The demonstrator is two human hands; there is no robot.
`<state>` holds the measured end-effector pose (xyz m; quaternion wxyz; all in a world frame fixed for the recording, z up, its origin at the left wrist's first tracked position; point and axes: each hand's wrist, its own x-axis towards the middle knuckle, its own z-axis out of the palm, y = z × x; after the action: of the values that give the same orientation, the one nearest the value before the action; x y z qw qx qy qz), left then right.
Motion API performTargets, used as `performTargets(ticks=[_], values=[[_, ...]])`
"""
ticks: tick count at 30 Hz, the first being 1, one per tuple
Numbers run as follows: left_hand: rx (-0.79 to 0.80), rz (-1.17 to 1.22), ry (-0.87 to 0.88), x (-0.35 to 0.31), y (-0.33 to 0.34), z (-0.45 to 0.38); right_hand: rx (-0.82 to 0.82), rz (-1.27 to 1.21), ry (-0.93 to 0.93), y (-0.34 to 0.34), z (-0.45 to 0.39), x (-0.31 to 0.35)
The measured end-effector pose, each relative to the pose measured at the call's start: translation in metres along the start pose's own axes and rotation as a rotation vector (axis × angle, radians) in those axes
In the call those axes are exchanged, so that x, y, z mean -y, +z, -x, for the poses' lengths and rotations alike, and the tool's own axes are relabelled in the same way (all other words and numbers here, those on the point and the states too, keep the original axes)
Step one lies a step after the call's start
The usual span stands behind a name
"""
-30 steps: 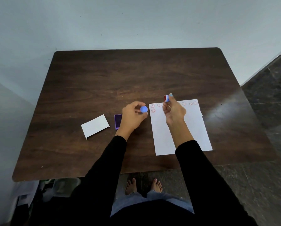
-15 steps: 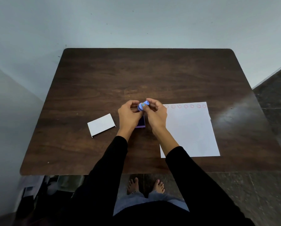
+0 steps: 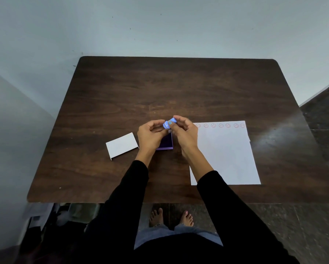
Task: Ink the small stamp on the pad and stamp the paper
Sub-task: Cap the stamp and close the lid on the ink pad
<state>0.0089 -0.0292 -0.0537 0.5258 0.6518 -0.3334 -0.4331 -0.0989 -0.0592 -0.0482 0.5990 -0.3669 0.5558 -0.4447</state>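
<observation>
Near the middle of the frame, both hands meet above the dark brown wooden counter. The left hand and the right hand each have their grip clamped on the small blue round stamp, fingertips pinching it from either side. The stamp is lifted off the counter and tilted; whether its cap is on or its face is exposed cannot be made out, since the fingers cover much of it. Directly below the hands lies the purple square ink pad — mostly hidden by the palms, only a strip between the wrists showing. Just left of it sits a white folded card. To the right lies the white paper sheet, its lower left corner covered by the right black sleeve; a row of red smiley stamp marks runs along its top edge — the leftmost partly hidden behind the right hand.
</observation>
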Motion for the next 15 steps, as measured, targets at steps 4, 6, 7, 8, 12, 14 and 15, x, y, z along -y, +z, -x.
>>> performTargets(ticks=[4,6,7,8,12,14,15], values=[[0.001,-0.019,0.001,0.0001,-0.0011,-0.0002,0.016,0.013,0.010,-0.0017,-0.0001,-0.0018],[0.009,-0.022,0.008,-0.0001,-0.0020,0.0008,0.034,0.026,0.012,-0.0023,-0.0003,-0.0026],[0.011,-0.029,0.013,0.0001,-0.0023,0.0014,0.042,0.034,0.011,-0.0029,-0.0005,-0.0027],[0.012,-0.037,0.020,0.0003,-0.0027,0.0018,0.047,0.046,0.012,-0.0035,-0.0007,-0.0025],[0.002,-0.072,0.046,-0.0002,-0.0041,0.0031,0.063,0.077,0.012,-0.0053,-0.0020,-0.0011],[0.003,-0.088,0.051,0.0002,-0.0046,0.0032,0.060,0.079,0.023,-0.0054,-0.0021,-0.0021],[0.005,-0.086,0.051,0.0009,-0.0046,0.0037,0.053,0.085,0.030,-0.0054,-0.0016,-0.0025]])
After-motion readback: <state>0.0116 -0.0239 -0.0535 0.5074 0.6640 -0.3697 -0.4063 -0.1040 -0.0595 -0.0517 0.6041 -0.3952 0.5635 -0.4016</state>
